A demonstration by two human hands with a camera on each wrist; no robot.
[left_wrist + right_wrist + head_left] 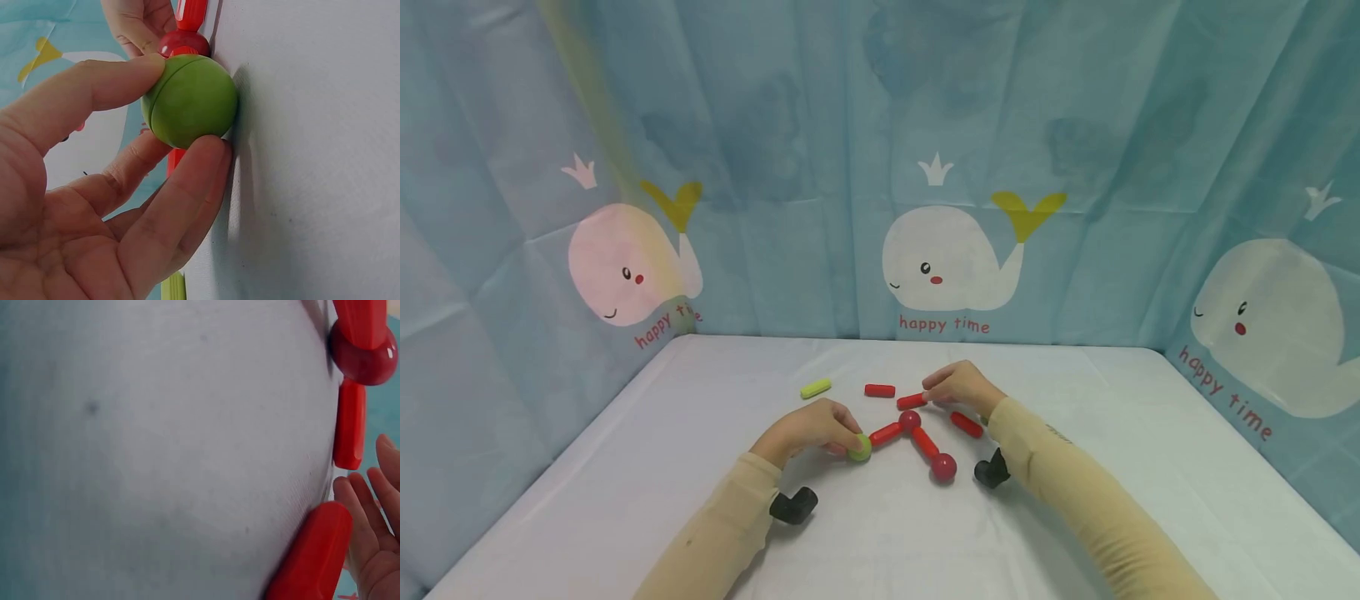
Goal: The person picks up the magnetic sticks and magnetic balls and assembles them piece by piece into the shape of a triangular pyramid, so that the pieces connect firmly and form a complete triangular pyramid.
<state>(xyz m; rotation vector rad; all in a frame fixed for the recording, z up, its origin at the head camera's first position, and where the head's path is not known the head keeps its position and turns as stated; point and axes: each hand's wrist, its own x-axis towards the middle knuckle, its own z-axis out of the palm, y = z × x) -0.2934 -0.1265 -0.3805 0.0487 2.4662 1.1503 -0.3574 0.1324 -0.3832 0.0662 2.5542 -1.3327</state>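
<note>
Thumb and fingers of my left hand (816, 427) pinch a green ball (197, 103) low over the white tabletop. From that ball, a red rod (886, 433) leads to a dark red ball (910, 421). A second red rod (925, 442) runs from there to another dark red ball (943, 467). Beyond the middle ball lies a further red rod (912, 402); whether it joins the ball, I cannot tell. My right hand (961, 387) is at that rod's outer end, its fingers extended and a small gap showing in the right wrist view.
One loose red rod (966, 424) lies below my right hand, another red rod (880, 390) farther back. A yellow-green rod (816, 388) is at the back left. Something green peeks out by my right wrist, mostly hidden. A whale-printed curtain (775, 167) stands behind the table.
</note>
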